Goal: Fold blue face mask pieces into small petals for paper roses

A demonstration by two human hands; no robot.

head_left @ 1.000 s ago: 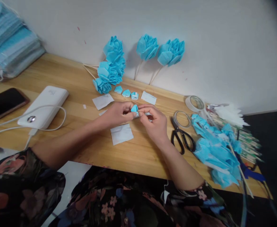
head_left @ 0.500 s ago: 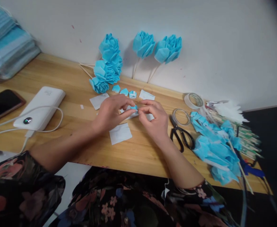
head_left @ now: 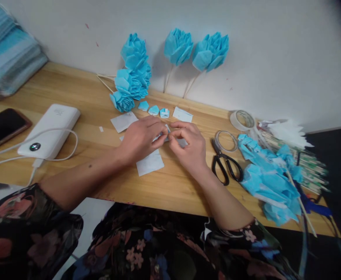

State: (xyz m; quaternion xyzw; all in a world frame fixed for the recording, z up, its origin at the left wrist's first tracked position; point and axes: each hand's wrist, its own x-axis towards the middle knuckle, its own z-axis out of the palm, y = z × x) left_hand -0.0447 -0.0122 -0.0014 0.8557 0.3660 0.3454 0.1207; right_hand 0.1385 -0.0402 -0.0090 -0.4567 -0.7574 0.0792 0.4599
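My left hand [head_left: 143, 138] and my right hand [head_left: 189, 146] meet over the middle of the wooden table, thumb and fingertips pinched close together on each. Whatever lies between the fingertips is small and mostly hidden. Under and around the hands lie pale squares of thin fabric, one in front [head_left: 150, 163], one behind the left hand [head_left: 124, 121] and a folded piece [head_left: 182, 114] behind the right. Just beyond the fingers sits a row of small folded blue pieces [head_left: 153, 110], the rightmost with a white strip on it.
Blue handmade flowers [head_left: 178, 46] on sticks lean on the wall; others [head_left: 132, 83] lie in a pile. At right are black-handled scissors [head_left: 220, 154], a tape roll [head_left: 235, 123], crumpled blue fabric [head_left: 269, 182] and a blue glue gun [head_left: 319, 209]. A power bank [head_left: 49, 130] and phone [head_left: 4, 126] lie left.
The left fingertips have closed beside the right ones. A small blue piece visible between the hands before is now covered. The view has shifted slightly.
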